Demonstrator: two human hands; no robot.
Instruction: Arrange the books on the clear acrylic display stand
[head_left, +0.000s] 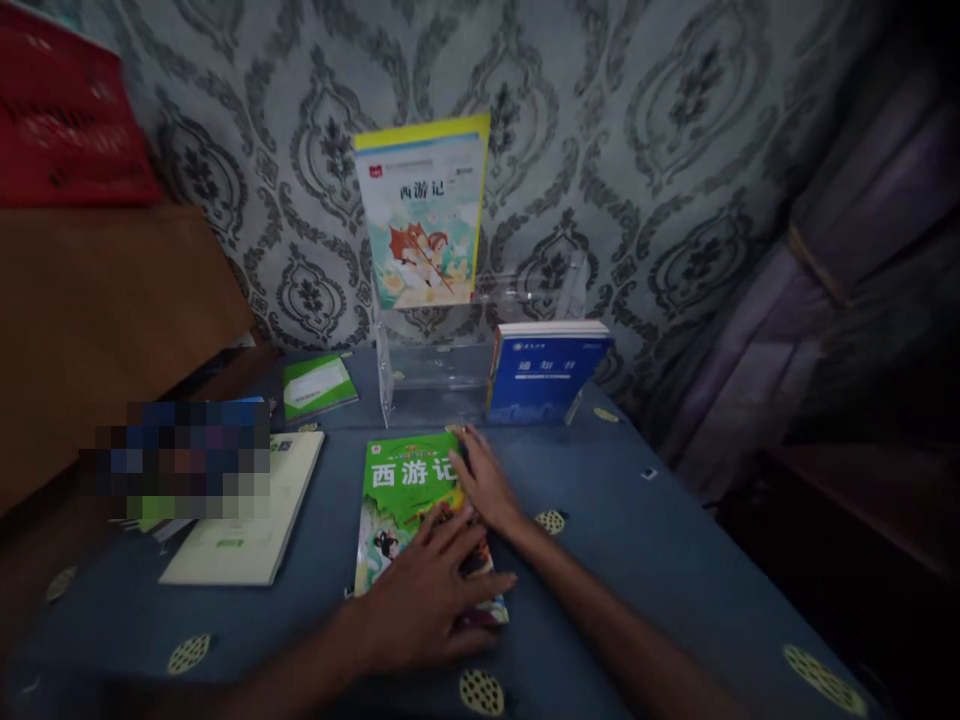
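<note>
Two hands [431, 590] [489, 488] | touching one green book [405, 500] | one clear stand [435, 375]

place: home room | evidence: damask wallpaper [622, 130], tied curtain [847, 235], printed tablecloth [660, 535]

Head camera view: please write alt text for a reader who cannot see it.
The left hand lies on a green book; the right hand touches its right edge. Behind, a clear stand holds a white book and a blue book.
</note>
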